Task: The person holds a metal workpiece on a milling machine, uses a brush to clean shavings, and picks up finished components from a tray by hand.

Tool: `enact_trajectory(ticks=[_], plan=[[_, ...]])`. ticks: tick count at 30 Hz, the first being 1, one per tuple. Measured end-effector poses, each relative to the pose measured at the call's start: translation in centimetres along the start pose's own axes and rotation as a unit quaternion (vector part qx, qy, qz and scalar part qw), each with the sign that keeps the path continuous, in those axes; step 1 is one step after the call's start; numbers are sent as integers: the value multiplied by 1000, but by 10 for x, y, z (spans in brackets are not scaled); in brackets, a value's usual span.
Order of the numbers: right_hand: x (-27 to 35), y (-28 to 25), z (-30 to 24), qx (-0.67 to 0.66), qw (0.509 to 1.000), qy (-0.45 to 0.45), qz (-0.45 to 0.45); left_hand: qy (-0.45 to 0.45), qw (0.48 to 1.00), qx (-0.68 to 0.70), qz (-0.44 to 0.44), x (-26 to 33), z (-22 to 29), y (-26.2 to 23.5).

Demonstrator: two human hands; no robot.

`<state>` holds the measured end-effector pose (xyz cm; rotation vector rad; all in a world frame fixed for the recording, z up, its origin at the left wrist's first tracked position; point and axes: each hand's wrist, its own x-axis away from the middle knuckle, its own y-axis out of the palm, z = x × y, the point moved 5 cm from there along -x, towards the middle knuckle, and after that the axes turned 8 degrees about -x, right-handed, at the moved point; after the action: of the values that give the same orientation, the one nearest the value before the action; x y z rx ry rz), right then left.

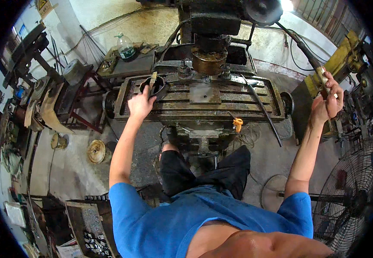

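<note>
My left hand (140, 104) is closed on a flat, tan wooden stick-like handle (153, 79), whose lower end is down in a dark open-topped container (159, 89) at the left of the machine table. Out to the right, my raised right hand (329, 99) is wrapped round the pale grip (322, 75) at the end of a long dark lever, which slopes up to the machine head. A flat square metal plate (204, 93) lies mid-table, below the round brownish spindle (209, 61).
The slotted milling table (173, 105) spans the space before me. A long dark bar (263, 107) leans over its front right edge. An orange hand tool (237, 123) hangs at the front. A large fan (350, 193) stands near right; a round tub (97, 151) sits left on the floor.
</note>
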<state>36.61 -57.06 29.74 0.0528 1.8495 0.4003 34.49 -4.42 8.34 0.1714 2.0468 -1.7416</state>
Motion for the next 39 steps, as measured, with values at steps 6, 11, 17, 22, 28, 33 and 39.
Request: enact_trajectory(ticks=[6,11,17,22,28,33,39], plan=[[-14,1,-4,12,1000,9,-19,-91,933,346,51,0,-13,2],[-2,-5,2,-15,1000,-2,10,-78,797,591,-92,-2,87,8],[0,0,-4,42,999,26,-3,-96,847,522,16,-49,138,46],[6,-3,-1,19,1000,10,-2,-89,869,486,9,-55,152,65],[16,-7,2,-23,999,23,-2,-87,856,509,-44,-52,145,68],[23,-5,4,-3,998,45,45,-106,804,580,-82,-42,145,58],[32,-12,10,-30,999,39,19,-61,767,625,-131,-23,161,40]])
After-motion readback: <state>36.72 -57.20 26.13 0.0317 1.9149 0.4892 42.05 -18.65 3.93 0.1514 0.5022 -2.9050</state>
